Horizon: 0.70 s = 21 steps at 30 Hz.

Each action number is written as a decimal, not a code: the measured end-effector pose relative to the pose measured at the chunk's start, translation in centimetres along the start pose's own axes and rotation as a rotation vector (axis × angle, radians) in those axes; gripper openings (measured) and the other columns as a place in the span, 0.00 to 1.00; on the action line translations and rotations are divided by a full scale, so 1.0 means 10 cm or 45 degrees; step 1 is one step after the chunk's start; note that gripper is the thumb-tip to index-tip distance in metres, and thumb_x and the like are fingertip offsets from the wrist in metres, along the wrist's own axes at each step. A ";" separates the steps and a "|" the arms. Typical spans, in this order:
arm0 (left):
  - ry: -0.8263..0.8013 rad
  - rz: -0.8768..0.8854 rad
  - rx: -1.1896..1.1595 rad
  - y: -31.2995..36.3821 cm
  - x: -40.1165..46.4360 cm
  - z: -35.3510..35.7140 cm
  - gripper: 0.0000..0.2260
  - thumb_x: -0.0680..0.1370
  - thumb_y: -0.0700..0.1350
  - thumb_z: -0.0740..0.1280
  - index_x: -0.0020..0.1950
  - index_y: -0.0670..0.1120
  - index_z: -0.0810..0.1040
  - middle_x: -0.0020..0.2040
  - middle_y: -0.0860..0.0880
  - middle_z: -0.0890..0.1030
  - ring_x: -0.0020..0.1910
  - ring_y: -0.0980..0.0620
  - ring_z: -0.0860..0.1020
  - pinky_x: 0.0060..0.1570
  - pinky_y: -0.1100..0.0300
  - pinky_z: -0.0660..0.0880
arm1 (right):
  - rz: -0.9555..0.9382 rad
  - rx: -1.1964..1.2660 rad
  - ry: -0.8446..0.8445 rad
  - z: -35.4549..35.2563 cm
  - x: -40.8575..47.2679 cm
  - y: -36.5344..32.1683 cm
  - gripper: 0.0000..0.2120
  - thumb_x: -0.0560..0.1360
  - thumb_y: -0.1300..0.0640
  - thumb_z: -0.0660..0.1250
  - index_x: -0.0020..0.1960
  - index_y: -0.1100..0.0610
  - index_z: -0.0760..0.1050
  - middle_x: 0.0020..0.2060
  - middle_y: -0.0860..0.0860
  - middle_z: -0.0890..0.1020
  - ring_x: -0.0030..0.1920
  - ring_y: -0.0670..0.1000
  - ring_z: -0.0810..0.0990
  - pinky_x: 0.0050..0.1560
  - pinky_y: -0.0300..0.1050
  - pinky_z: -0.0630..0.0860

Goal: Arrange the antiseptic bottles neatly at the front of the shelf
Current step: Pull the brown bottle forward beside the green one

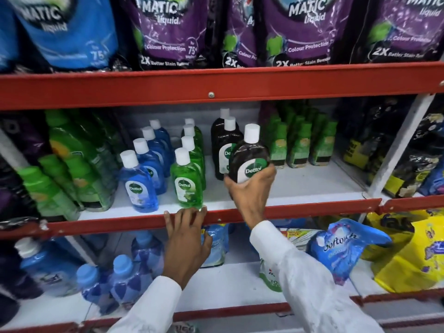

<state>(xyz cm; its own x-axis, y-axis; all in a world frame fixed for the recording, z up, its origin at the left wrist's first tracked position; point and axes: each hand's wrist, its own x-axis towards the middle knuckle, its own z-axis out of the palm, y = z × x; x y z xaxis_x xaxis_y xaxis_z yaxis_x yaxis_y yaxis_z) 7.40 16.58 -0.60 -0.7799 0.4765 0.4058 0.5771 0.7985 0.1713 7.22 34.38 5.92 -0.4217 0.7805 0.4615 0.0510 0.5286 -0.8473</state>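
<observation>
On the middle shelf (300, 188) stand three rows of white-capped Dettol antiseptic bottles. A blue row (139, 186) runs back on the left and a green row (188, 186) beside it. Two dark brown bottles (222, 150) stand further back to the right. My right hand (249, 188) grips a third brown bottle (249, 159) from below, tilted and lifted above the shelf just in front of those two. My left hand (187, 239) rests open on the red front rail (120, 223), fingertips just below the front green bottle.
Green pouches (300, 145) stand at the back right of the same shelf, larger green bottles (72, 169) at its left. Purple and blue detergent pouches (168, 32) fill the shelf above. The lower shelf holds blue bottles (125, 280) and Softouch pouches (343, 246).
</observation>
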 end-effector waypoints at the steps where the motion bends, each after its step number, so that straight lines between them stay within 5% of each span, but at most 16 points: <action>1: -0.010 -0.004 0.001 0.00 0.01 -0.01 0.28 0.71 0.53 0.69 0.71 0.51 0.70 0.60 0.48 0.75 0.63 0.43 0.71 0.74 0.31 0.59 | 0.003 -0.024 -0.008 0.07 -0.05 -0.05 0.51 0.56 0.42 0.80 0.67 0.64 0.60 0.60 0.61 0.72 0.61 0.63 0.73 0.64 0.57 0.75; 11: -0.022 -0.047 -0.077 0.03 0.02 -0.10 0.26 0.72 0.49 0.68 0.70 0.50 0.73 0.62 0.48 0.76 0.65 0.44 0.72 0.76 0.33 0.56 | 0.050 -0.096 -0.028 0.23 -0.20 0.04 0.53 0.55 0.41 0.82 0.69 0.62 0.59 0.62 0.60 0.71 0.63 0.61 0.71 0.66 0.53 0.73; 16: 0.149 -0.035 -0.475 0.13 0.12 -0.14 0.21 0.75 0.42 0.68 0.67 0.44 0.76 0.59 0.44 0.82 0.60 0.44 0.78 0.66 0.52 0.72 | 0.091 0.003 -0.362 -0.08 -0.12 0.24 0.59 0.55 0.42 0.83 0.75 0.62 0.56 0.67 0.56 0.73 0.67 0.56 0.73 0.70 0.53 0.73; 18: 0.158 -0.047 -0.622 0.25 0.24 -0.17 0.20 0.77 0.44 0.67 0.69 0.44 0.74 0.63 0.44 0.82 0.61 0.45 0.79 0.65 0.54 0.74 | 0.066 -0.054 -0.580 -0.28 0.03 0.37 0.52 0.60 0.50 0.83 0.75 0.60 0.60 0.63 0.53 0.78 0.62 0.52 0.78 0.66 0.49 0.76; 21: 0.092 -0.055 -0.720 0.42 0.47 -0.14 0.22 0.78 0.45 0.67 0.71 0.42 0.71 0.66 0.42 0.80 0.63 0.44 0.79 0.65 0.57 0.71 | -0.033 -0.125 -0.798 -0.46 0.26 0.49 0.28 0.68 0.62 0.78 0.66 0.60 0.74 0.56 0.54 0.85 0.53 0.51 0.85 0.60 0.47 0.80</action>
<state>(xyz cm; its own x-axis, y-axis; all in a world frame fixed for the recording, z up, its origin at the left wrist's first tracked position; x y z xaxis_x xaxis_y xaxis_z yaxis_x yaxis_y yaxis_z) 6.46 21.68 3.29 -0.7984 0.4060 0.4447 0.6007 0.4860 0.6348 10.53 40.55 4.21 -0.8725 0.4390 0.2147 0.1038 0.5958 -0.7964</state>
